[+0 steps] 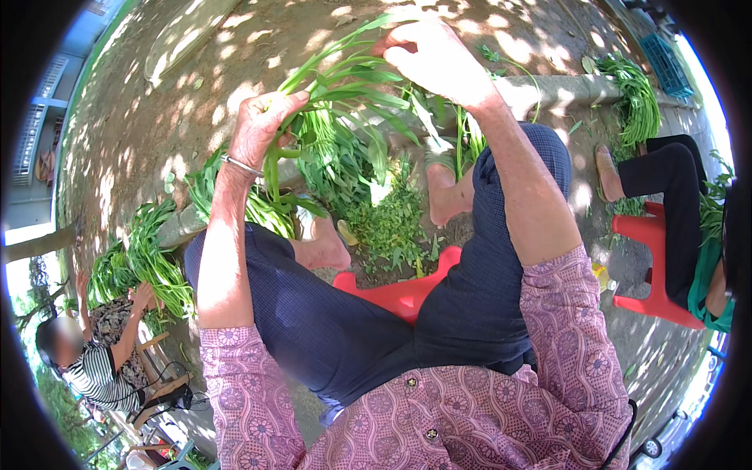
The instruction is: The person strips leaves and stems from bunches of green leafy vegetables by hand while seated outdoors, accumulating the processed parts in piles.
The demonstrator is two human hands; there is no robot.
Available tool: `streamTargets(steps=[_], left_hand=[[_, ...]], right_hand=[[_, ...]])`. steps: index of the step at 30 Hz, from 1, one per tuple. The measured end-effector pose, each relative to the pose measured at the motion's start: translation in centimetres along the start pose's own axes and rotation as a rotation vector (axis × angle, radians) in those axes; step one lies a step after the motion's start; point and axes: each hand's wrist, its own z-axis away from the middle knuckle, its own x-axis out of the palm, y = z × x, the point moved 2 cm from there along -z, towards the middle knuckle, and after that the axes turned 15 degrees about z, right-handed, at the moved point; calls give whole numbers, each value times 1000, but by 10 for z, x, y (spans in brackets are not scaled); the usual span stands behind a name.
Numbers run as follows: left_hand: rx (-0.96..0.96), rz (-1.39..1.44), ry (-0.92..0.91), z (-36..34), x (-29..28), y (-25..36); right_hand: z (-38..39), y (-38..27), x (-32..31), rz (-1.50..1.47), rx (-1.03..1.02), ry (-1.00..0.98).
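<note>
My left hand (258, 129) is closed around the stems of a bunch of long-leaved greens that look like water spinach (345, 88), held up in front of my knees. The leaves fan out toward my right hand (440, 64), whose fingers are pinched at the leaf tips; bright sun washes out part of that hand. Below the bunch, more greens (337, 166) lean in a heap between my feet. Loose small leaves and scraps (388, 223) cover the ground just nearer to me.
A red plastic stool (403, 296) is under me. Along a low concrete curb (548, 90) lie further bundles of greens (636, 102). A blue crate (666, 66) stands far right. At left a person (102, 352) handles greens; at right another sits on a red stool (650, 258).
</note>
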Motion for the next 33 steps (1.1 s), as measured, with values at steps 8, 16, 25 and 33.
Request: streamTargets(steps=[8,16,25,33], left_hand=[[-4,-151,11,-2,2,-2],[-50,-234,-4,-7,-4,-6],[-19,-217,-23,-6,-6,-4],[3,-184,-70,-5,-4,1]], right_hand=[[-3,8,15,-170,4,-268],[-1,7,9,-198,45,-448],[1,1,17,-108,109,-463],[-2,4,21,-128,149,-292]])
